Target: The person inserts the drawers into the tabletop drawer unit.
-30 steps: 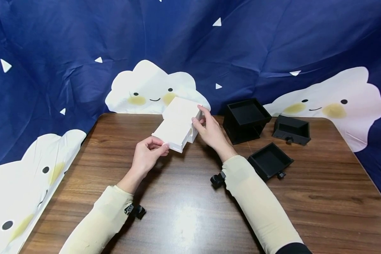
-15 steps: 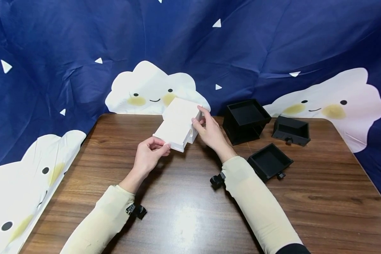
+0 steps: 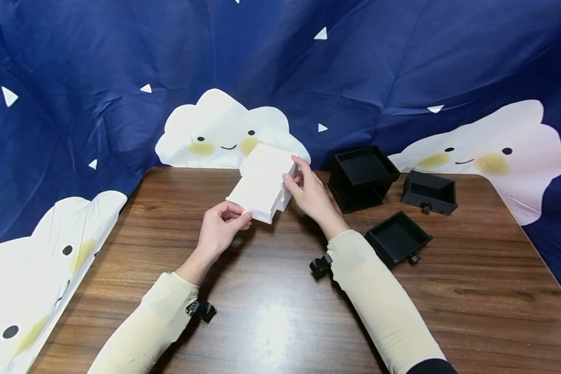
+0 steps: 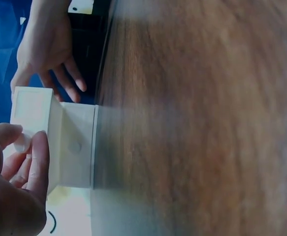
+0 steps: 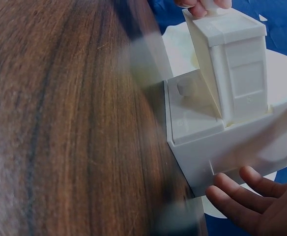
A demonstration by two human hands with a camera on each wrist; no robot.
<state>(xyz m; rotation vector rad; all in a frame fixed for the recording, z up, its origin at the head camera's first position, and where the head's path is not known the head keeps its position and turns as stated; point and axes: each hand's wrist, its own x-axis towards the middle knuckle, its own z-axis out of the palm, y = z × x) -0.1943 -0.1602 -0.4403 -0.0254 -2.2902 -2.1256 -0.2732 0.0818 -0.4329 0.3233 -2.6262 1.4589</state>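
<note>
A small white drawer cabinet (image 3: 270, 160) stands at the table's back edge, and its upper drawer (image 3: 254, 195) sticks well out of the front. My left hand (image 3: 216, 226) pinches the round knob (image 4: 21, 142) of that drawer between thumb and fingers. Below it, the lower drawer (image 5: 191, 109) sits in the cabinet, its own knob showing in both wrist views. My right hand (image 3: 310, 196) rests against the cabinet's right side, index fingertip at the top edge and thumb near the front. In the right wrist view its fingers (image 5: 232, 194) are spread, fairly straight, along the side wall.
Right of the white cabinet stands a black cabinet frame (image 3: 362, 179) with a recessed top. Two black drawers, one at the back (image 3: 429, 192) and one nearer (image 3: 399, 239), lie on the brown wooden table (image 3: 280, 291). A blue cloud-print cloth (image 3: 378, 62) hangs behind.
The left hand and upper drawer have shifted very slightly toward the cabinet, mostly in the first half second. The right hand and the black parts stay where they were.
</note>
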